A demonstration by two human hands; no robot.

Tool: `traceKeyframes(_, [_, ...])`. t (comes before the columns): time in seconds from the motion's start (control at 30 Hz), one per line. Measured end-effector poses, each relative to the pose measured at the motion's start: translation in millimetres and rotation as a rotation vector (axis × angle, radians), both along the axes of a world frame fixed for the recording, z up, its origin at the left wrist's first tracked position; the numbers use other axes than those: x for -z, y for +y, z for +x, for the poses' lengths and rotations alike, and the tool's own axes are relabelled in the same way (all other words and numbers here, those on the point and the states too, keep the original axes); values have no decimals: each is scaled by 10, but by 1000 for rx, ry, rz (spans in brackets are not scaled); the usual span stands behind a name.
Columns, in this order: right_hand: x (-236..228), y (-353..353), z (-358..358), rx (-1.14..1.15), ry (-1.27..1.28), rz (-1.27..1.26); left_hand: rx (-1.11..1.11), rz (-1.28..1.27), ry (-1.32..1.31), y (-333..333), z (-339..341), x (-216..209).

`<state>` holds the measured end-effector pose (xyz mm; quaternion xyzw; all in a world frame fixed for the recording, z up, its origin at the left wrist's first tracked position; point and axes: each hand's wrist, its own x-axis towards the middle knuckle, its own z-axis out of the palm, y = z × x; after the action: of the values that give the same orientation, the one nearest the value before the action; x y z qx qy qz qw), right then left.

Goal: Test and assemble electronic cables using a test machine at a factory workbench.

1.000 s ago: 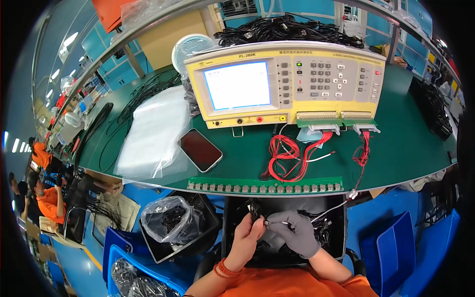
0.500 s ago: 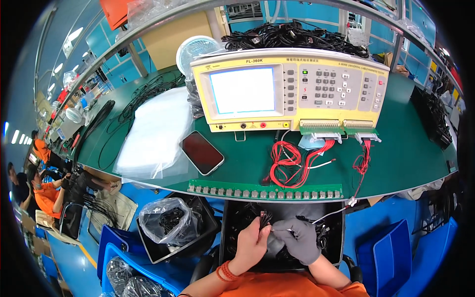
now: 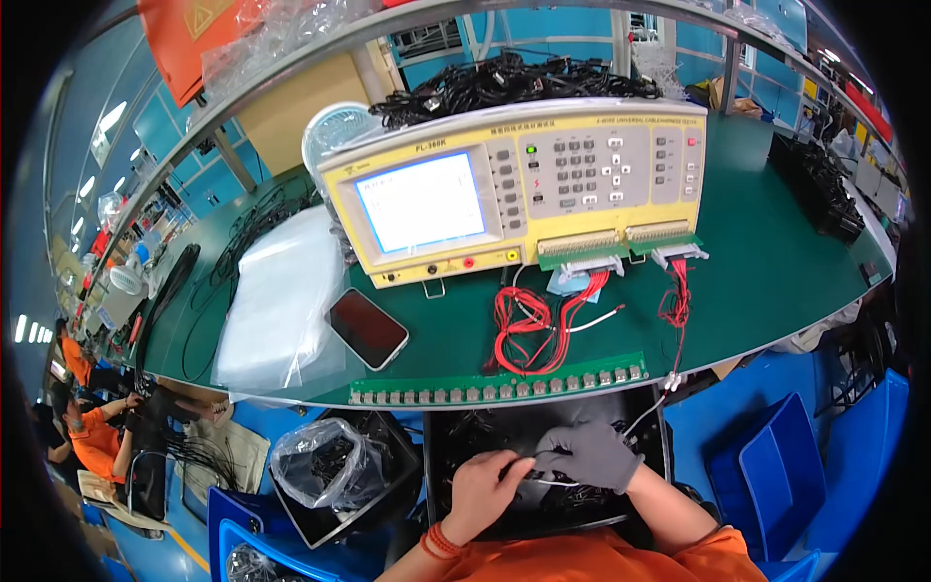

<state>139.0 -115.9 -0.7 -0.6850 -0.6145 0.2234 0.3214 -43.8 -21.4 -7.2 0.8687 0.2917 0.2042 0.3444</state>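
Note:
My bare left hand (image 3: 484,492), with a red bead bracelet at the wrist, is closed, thumb and fingers pinched together; what they hold is hidden. Close to its right, my grey-gloved right hand (image 3: 593,456) is curled, its fingertips next to the left ones. A white lead (image 3: 555,482) runs down from the table edge, passes behind the glove and shows again below its fingers. Beneath both hands stands a black bin (image 3: 667,448) with black cables (image 3: 572,500) in it. A thin dark strand shows between the fingertips, too small to make out.
The yellow cable tester (image 3: 529,194) stands on the green table (image 3: 747,281). Red wires (image 3: 529,330), a phone (image 3: 369,328), white plastic bags (image 3: 281,291) and a green connector strip (image 3: 499,388) lie before it. Blue bins (image 3: 776,466) flank me. A co-worker (image 3: 102,441) sits far left.
My hands have drawn together, and the connector end that stood up from my left hand no longer shows. The tester screen, blank white before, now shows faint marks. The view has shifted.

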Motion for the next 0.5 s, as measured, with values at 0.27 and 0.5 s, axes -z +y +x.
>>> traceKeyframes(0.27, [144,-36,-100,-33,132,39,239,-58,112,60,-32,55])
traceKeyframes(0.5, [-5,-17,-66,-193,647,186,97,-1748,-309,124,-149,150])
